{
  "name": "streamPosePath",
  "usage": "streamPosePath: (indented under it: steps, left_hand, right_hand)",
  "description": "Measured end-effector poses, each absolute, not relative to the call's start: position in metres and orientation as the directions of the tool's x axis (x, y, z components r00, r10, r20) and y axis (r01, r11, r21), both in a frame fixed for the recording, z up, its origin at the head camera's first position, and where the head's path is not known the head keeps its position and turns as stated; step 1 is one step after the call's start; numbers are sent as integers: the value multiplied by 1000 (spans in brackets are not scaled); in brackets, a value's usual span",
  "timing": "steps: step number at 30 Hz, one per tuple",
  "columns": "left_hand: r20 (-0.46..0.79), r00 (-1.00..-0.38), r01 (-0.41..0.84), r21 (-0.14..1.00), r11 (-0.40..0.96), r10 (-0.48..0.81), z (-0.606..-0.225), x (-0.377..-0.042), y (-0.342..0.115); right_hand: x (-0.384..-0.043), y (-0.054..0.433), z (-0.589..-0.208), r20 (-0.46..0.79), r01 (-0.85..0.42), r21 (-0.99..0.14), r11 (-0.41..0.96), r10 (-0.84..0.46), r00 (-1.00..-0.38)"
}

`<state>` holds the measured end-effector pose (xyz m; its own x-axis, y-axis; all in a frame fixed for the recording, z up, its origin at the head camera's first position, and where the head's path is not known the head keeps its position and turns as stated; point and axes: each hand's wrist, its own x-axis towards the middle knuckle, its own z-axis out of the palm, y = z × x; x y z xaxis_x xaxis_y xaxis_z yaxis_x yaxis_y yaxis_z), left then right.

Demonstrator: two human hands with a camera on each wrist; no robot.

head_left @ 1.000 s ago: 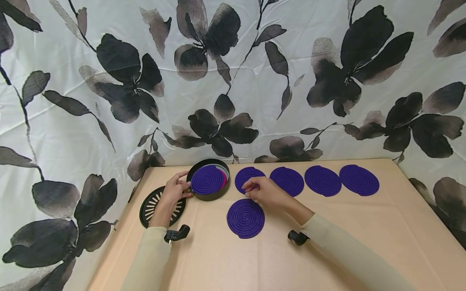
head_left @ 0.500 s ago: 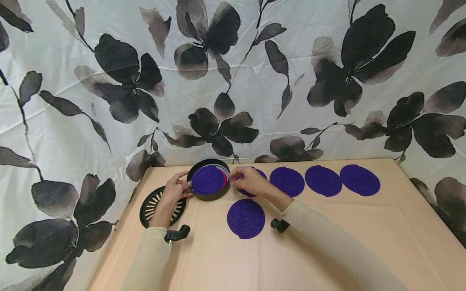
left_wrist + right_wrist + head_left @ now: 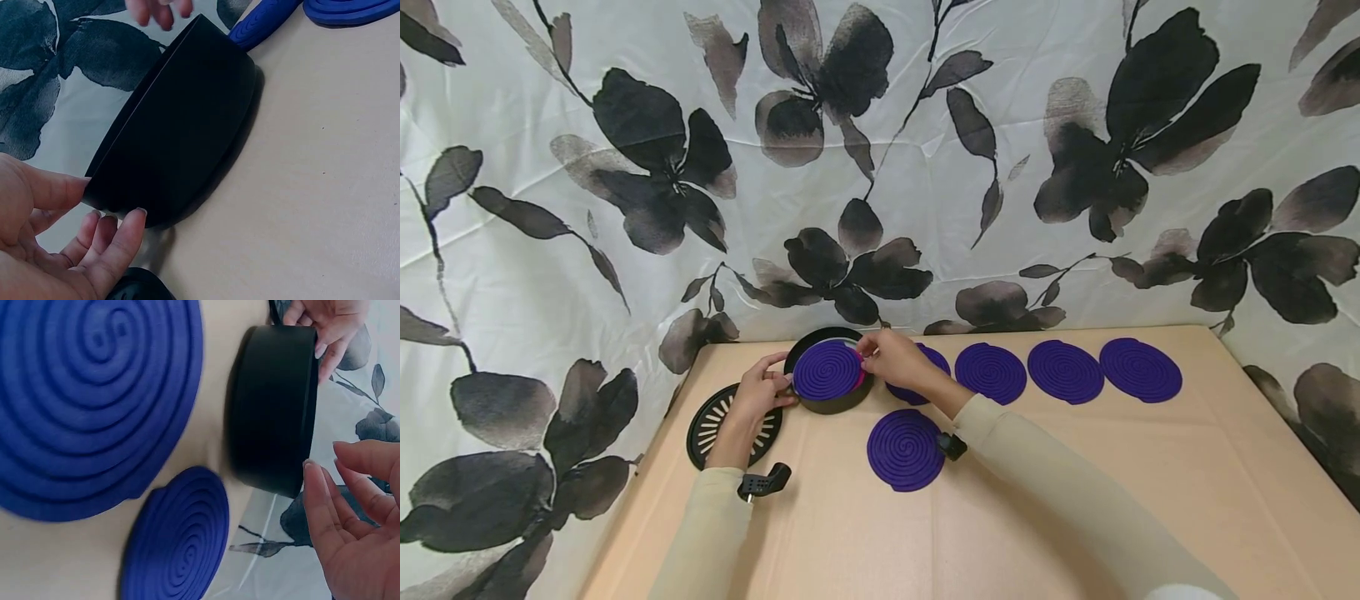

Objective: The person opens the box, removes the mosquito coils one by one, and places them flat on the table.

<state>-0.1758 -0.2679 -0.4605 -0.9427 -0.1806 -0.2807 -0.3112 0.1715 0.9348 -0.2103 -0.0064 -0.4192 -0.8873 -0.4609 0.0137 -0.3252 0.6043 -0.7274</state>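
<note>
The left hand (image 3: 760, 398) grips the left side of a round black container (image 3: 835, 407), fingers against its rim and wall. The right hand (image 3: 898, 360) is at the opposite side of the rim, its thumb and fingertips loosely bent with a gap between them; whether they touch anything there, I cannot tell. Between the hands, within the container's rim, lies a purple spiral disc (image 3: 826, 371), with a pink edge (image 3: 859, 381) showing on the right hand's side.

Below the left hand and partly covered by its wrist, a black slotted disc (image 3: 702, 427) lies on the table (image 3: 820, 517). A partly hidden spiral disc (image 3: 936, 357) lies beneath the right hand; another purple disc (image 3: 904, 450) lies nearer the person, by the right wrist camera (image 3: 952, 447). Three more discs (image 3: 1065, 372) run in a row to the right of the right hand. Beyond both hands hangs a floral cloth (image 3: 962, 192).
</note>
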Motion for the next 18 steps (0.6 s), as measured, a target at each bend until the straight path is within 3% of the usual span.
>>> streamPosePath:
  steps: [8,18]
  left_hand:
    - [-283,-942,-314,934,173,-182,-459,-174,-269]
    - [-280,-947,-306,933,187,-156,-458,-170,-274]
  right_hand:
    - [-219,-22,-418,26,-340,-742,577,-482,-876]
    - [-221,-44,-426,-22,-292,-714,637,-437,-899]
